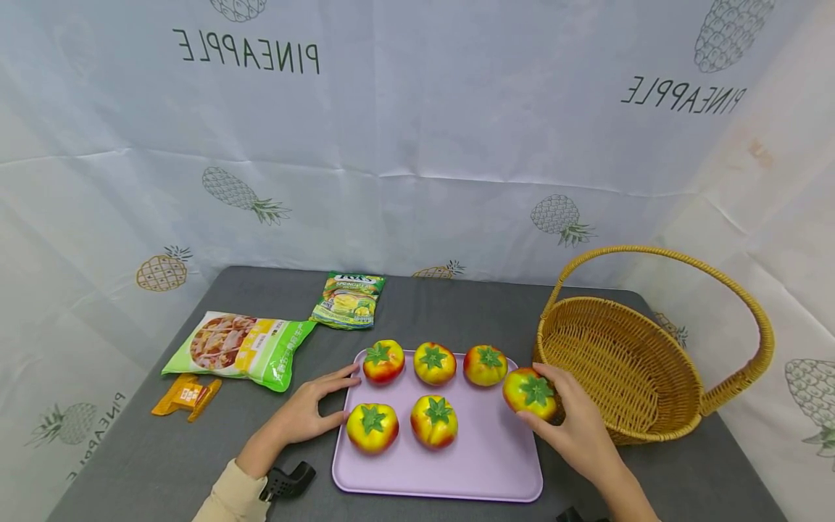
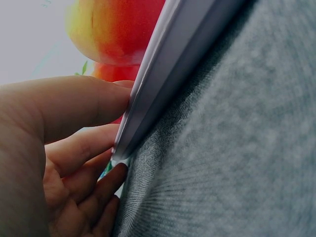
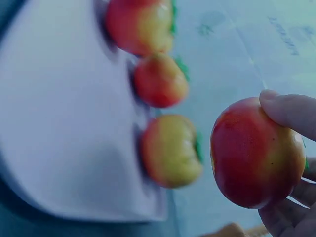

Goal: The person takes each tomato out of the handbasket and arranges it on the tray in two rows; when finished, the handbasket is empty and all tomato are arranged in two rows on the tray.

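My right hand grips a red-and-yellow persimmon with a green leafy top, thumb on one side and fingers on the other. In the right wrist view this persimmon is held up, apart from the tray. The purple tray lies flat on the table, with three persimmons along its back and two more in front of them. At the tray's left edge rests my left hand, its thumb and fingers spread. The left wrist view has its thumb and fingertips touching the tray rim.
A woven basket with a tall handle stands right of the tray, close to my right hand. Left on the grey table lie a green-and-white food bag and an orange packet. Behind the tray is a green sachet.
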A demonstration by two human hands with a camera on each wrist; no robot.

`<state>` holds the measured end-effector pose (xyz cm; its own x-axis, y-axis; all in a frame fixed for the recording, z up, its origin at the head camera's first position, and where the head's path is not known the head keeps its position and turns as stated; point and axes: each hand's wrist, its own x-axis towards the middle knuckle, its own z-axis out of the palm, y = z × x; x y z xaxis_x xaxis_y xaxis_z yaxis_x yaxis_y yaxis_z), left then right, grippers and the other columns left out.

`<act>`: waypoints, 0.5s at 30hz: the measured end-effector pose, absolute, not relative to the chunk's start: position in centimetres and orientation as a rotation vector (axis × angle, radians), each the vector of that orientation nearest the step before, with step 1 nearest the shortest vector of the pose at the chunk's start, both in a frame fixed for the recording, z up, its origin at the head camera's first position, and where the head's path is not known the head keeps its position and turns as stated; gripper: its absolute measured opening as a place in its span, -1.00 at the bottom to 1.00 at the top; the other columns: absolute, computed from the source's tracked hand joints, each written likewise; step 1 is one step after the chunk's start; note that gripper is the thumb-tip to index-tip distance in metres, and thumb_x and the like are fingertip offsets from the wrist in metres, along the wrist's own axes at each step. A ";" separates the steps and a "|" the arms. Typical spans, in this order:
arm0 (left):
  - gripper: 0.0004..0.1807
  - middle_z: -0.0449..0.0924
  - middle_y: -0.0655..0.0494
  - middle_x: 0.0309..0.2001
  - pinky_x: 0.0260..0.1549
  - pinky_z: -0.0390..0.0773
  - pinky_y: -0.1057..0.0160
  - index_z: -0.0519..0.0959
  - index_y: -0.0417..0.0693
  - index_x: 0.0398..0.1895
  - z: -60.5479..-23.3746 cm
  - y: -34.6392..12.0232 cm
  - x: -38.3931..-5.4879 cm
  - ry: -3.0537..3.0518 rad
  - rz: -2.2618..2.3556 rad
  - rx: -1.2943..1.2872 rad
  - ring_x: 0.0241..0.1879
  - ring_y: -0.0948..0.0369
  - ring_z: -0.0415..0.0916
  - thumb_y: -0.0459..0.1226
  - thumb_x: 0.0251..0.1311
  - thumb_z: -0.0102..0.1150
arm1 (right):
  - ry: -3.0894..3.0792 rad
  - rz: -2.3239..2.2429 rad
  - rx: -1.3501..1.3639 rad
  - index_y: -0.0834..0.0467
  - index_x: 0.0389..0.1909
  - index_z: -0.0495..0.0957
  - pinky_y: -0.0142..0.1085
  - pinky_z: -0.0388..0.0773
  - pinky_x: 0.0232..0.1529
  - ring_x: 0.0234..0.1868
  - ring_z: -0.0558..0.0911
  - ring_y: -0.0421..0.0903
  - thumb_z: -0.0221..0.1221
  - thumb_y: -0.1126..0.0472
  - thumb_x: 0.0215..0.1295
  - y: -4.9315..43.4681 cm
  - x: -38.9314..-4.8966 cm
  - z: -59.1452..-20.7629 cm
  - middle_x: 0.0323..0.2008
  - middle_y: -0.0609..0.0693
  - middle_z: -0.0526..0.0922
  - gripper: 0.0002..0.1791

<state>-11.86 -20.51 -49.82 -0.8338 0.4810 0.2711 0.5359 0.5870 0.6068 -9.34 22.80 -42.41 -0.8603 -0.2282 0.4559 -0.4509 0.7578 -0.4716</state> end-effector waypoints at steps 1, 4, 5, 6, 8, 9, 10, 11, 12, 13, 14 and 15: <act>-0.46 0.34 0.07 0.34 0.15 0.40 -0.09 0.51 0.04 0.19 -49.8 -20.5 -11.9 -2.725 -1.086 -0.877 0.30 0.00 0.33 -0.14 0.07 0.27 | -2.594 0.829 0.533 0.13 0.18 0.42 -0.69 0.33 -0.07 -0.04 0.49 -0.20 0.50 0.10 -0.15 22.5 -9.3 -42.7 0.05 -0.01 0.52 -0.21; -0.46 0.34 0.08 0.35 0.15 0.40 -0.09 0.51 0.04 0.19 -49.9 -20.5 -11.9 -2.719 -1.086 -0.881 0.30 0.00 0.33 -0.14 0.07 0.27 | -2.628 0.834 0.565 0.10 0.16 0.43 -0.49 0.49 -0.08 -0.05 0.51 -0.21 0.50 0.07 -0.16 21.8 -9.0 -43.8 0.04 -0.07 0.52 -0.22; -0.46 0.34 0.08 0.35 0.15 0.40 -0.09 0.51 0.04 0.19 -49.9 -20.5 -11.9 -2.719 -1.083 -0.881 0.30 0.00 0.33 -0.13 0.08 0.26 | -2.637 0.843 0.579 0.09 0.16 0.43 -0.40 0.53 -0.08 -0.04 0.52 -0.22 0.50 0.06 -0.16 21.5 -9.0 -44.1 0.04 -0.09 0.52 -0.22; -0.46 0.34 0.08 0.35 0.15 0.40 -0.09 0.51 0.05 0.19 -49.9 -20.5 -11.9 -2.720 -1.081 -0.881 0.30 0.00 0.33 -0.13 0.08 0.26 | -2.650 0.853 0.586 0.08 0.15 0.43 -0.33 0.56 -0.09 -0.04 0.52 -0.23 0.50 0.05 -0.16 21.3 -8.9 -44.4 0.04 -0.12 0.52 -0.23; -0.46 0.33 0.08 0.35 0.15 0.40 -0.10 0.51 0.05 0.19 -49.9 -20.5 -11.9 -2.721 -1.082 -0.880 0.30 0.00 0.33 -0.12 0.09 0.26 | -2.667 0.878 0.608 0.07 0.14 0.44 -0.25 0.58 -0.09 -0.05 0.52 -0.26 0.48 0.04 -0.14 20.9 -8.8 -45.0 0.03 -0.15 0.52 -0.26; -0.46 0.33 0.09 0.35 0.15 0.40 -0.10 0.51 0.05 0.20 -49.9 -20.5 -11.9 -2.723 -1.084 -0.879 0.30 0.00 0.33 -0.12 0.09 0.26 | -2.673 0.899 0.626 0.08 0.13 0.45 -0.24 0.58 -0.09 -0.06 0.52 -0.27 0.48 0.04 -0.13 20.7 -8.8 -45.3 0.02 -0.16 0.51 -0.27; -0.46 0.33 0.09 0.35 0.15 0.40 -0.10 0.51 0.05 0.20 -49.9 -20.5 -11.9 -2.723 -1.086 -0.879 0.30 0.00 0.33 -0.12 0.09 0.26 | -2.677 0.913 0.646 0.08 0.13 0.45 -0.24 0.57 -0.09 -0.05 0.52 -0.28 0.47 0.03 -0.11 20.5 -8.7 -45.5 0.02 -0.17 0.51 -0.29; -0.46 0.33 0.09 0.35 0.15 0.40 -0.11 0.51 0.05 0.20 -49.9 -20.5 -11.9 -2.723 -1.088 -0.879 0.30 0.00 0.33 -0.12 0.09 0.26 | -2.679 0.928 0.665 0.09 0.13 0.45 -0.25 0.57 -0.08 -0.05 0.52 -0.28 0.46 0.02 -0.09 20.4 -8.7 -45.8 0.03 -0.17 0.51 -0.29; -0.46 0.33 0.09 0.35 0.15 0.40 -0.11 0.51 0.05 0.20 -49.9 -20.5 -11.9 -2.723 -1.089 -0.879 0.30 0.00 0.33 -0.12 0.08 0.26 | -2.681 0.933 0.683 0.09 0.12 0.45 -0.26 0.57 -0.08 -0.05 0.52 -0.28 0.45 0.01 -0.08 20.2 -8.7 -46.0 0.03 -0.18 0.51 -0.30; -0.46 0.33 0.09 0.35 0.15 0.40 -0.11 0.51 0.05 0.20 -49.9 -20.5 -11.9 -2.722 -1.089 -0.880 0.30 0.00 0.33 -0.13 0.08 0.26 | -2.678 0.937 0.705 0.11 0.12 0.45 -0.26 0.57 -0.07 -0.04 0.52 -0.28 0.44 0.01 -0.07 20.1 -8.7 -46.2 0.03 -0.17 0.52 -0.31; -0.46 0.33 0.09 0.35 0.15 0.41 -0.11 0.51 0.06 0.20 -49.9 -20.5 -11.9 -2.722 -1.088 -0.880 0.30 0.00 0.33 -0.13 0.08 0.26 | -2.677 0.938 0.722 0.12 0.12 0.45 -0.26 0.57 -0.06 -0.03 0.53 -0.27 0.44 0.01 -0.07 20.0 -8.7 -46.3 0.03 -0.17 0.52 -0.31; -0.46 0.33 0.09 0.35 0.15 0.41 -0.10 0.51 0.06 0.19 -50.0 -20.6 -11.9 -2.722 -1.084 -0.880 0.30 0.00 0.33 -0.13 0.08 0.26 | -2.675 0.936 0.737 0.13 0.12 0.45 -0.25 0.56 -0.04 -0.02 0.53 -0.26 0.44 0.00 -0.07 20.0 -8.6 -46.5 0.04 -0.15 0.53 -0.30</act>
<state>-11.93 -20.56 -49.97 -0.8314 0.4821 0.2764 0.5401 0.5839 0.6060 -8.64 19.97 -46.51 -0.8520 -0.3871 0.3525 -0.5224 0.6726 -0.5242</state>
